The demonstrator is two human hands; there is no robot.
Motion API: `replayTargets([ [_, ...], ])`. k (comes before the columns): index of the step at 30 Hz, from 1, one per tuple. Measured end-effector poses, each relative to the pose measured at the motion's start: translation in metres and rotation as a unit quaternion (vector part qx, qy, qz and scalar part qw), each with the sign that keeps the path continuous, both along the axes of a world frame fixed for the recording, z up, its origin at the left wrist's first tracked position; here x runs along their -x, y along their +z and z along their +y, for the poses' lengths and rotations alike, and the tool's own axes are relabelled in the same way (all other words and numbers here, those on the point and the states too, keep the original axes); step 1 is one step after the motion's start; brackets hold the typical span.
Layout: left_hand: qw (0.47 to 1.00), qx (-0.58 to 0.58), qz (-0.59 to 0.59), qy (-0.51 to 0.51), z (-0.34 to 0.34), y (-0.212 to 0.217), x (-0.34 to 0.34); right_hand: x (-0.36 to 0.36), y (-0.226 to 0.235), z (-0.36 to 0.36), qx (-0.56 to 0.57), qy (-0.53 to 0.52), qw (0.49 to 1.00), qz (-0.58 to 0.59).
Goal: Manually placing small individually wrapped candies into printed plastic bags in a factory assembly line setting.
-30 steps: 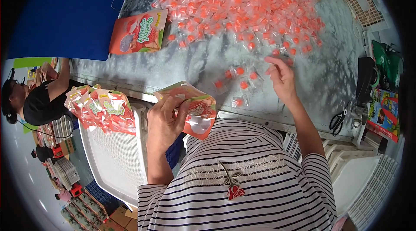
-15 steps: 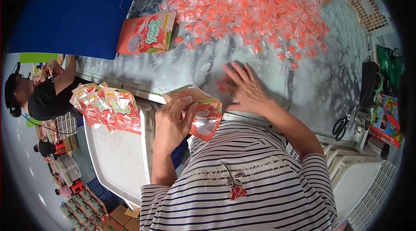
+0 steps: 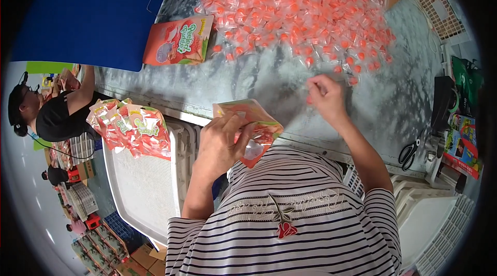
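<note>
My left hand (image 3: 223, 139) grips a red and green candy pouch (image 3: 257, 132) at the table's front edge, thumb on one face and fingers on the other. To its right, above the table, my right hand (image 3: 327, 97) is curled closed and slightly blurred. A bit of red shows at its fingertips, seemingly a wrapped candy (image 3: 309, 100); how many it holds is hidden. Beyond both hands lies a large heap of clear-wrapped red candies (image 3: 300, 14). A flat printed pouch (image 3: 178, 40) rests on the table left of the heap.
Filled pouches (image 3: 132, 128) lie on a white tray (image 3: 140, 188) at my left. A blue panel (image 3: 88, 12) stands at the far left, with a person in black (image 3: 64, 110) beyond. On the right are black scissors (image 3: 409, 154), a white basket (image 3: 440, 9) and stacked trays (image 3: 427, 224).
My right hand has lifted from the table, moved right and closed from spread fingers. The red candies that were beside it are gone from that spot. My left hand shifted slightly right with the pouch.
</note>
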State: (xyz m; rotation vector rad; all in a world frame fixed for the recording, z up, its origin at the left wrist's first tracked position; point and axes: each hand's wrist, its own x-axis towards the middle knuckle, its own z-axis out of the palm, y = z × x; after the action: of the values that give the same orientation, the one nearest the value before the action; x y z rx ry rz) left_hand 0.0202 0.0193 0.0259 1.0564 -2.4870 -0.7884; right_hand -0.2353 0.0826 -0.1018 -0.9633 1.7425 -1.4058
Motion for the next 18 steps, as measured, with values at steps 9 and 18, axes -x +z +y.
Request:
replayTargets([
  [9,0.994,0.070,0.043,-0.073,0.005,-0.002,0.023,-0.059,0.103,-0.031,0.085,0.077,0.889,-0.442],
  [18,0.993,-0.002,0.065,-0.094,0.010,0.003,0.024,-0.073,0.082,-0.031,0.173,0.124,0.970,0.118],
])
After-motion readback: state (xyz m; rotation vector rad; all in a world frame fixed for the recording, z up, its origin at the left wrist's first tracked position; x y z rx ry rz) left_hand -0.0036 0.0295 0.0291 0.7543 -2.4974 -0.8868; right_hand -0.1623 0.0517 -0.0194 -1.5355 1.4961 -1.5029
